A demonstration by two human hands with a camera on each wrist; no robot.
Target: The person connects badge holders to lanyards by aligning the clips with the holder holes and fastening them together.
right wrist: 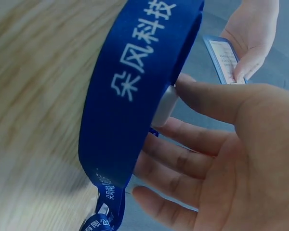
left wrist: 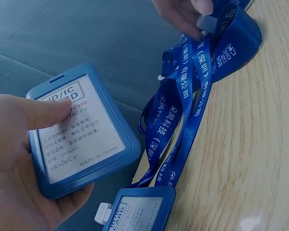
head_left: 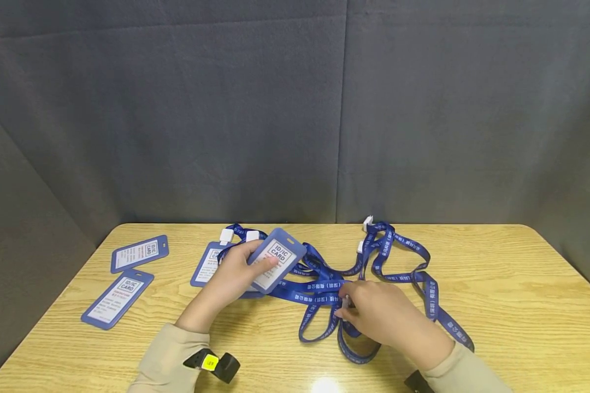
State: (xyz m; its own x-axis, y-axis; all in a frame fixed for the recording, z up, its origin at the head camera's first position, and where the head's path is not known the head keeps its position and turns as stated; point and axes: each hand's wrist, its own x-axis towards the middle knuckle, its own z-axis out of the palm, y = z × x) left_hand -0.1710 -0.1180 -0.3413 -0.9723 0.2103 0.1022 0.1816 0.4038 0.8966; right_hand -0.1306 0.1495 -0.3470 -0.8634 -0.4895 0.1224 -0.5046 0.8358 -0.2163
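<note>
My left hand (head_left: 236, 273) holds a blue ID card holder (left wrist: 86, 139) up off the table, thumb across its printed white insert and fingers behind. The holder's slot end points away to the upper right in the head view. My right hand (head_left: 381, 314) pinches the white plastic clip (right wrist: 164, 107) of a blue lanyard (right wrist: 130, 96) between thumb and forefinger, with the other fingers loosely bent. The lanyard's printed strap loops beside the clip. More blue straps (head_left: 319, 286) lie tangled between the two hands.
Two loose card holders (head_left: 140, 254) lie at the table's left. Behind my left hand, another card holder (head_left: 206, 267) lies beside a white clip (head_left: 226, 236). More lanyards (head_left: 431, 297) spread over the right side, with white clips (head_left: 367, 222) near the back edge. A grey curtain (head_left: 226, 120) hangs behind the table.
</note>
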